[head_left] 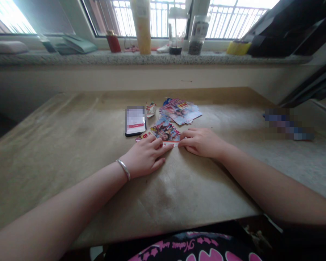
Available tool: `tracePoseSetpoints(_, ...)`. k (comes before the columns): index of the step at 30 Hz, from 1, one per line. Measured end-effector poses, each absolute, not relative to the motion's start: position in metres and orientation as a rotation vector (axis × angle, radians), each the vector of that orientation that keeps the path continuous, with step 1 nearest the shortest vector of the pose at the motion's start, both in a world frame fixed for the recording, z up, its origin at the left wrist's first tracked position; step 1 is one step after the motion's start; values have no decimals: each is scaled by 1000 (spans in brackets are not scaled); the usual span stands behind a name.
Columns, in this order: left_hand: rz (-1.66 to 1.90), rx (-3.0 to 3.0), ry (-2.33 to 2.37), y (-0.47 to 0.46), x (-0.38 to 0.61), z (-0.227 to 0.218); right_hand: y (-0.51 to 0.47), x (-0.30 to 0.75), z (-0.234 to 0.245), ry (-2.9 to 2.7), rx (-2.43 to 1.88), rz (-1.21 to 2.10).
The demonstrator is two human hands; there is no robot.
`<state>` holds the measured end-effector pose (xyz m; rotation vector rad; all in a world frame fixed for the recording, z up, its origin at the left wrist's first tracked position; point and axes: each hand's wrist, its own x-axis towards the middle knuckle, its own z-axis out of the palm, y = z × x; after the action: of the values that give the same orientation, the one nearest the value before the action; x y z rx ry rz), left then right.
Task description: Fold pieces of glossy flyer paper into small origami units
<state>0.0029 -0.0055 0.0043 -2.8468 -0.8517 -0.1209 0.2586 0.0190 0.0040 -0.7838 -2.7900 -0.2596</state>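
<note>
Open and loosely spread, our left hand [145,158] rests on the left and near part of the leaflet [165,129], gripping nothing. Our right hand [202,143] bends its fingers to touch the leaflet's right near corner; we cannot tell whether they pinch it. Beneath lies the broad table [152,203], with the leaflet around its middle. Farther off, slightly right, we see a fanned pile of leaflets [183,111]. Left of our leaflet lies a phone [135,121], and just right of that, a small folded paper [151,110].

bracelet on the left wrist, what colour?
Silver; the bracelet shows in the head view, the only one here.
</note>
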Motion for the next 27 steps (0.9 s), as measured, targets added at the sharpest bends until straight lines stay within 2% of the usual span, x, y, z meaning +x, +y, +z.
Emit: tracePoseSetpoints(27, -140, -2861, -854, -6, 0, 4, 25, 287, 13, -2830, -1002, -91)
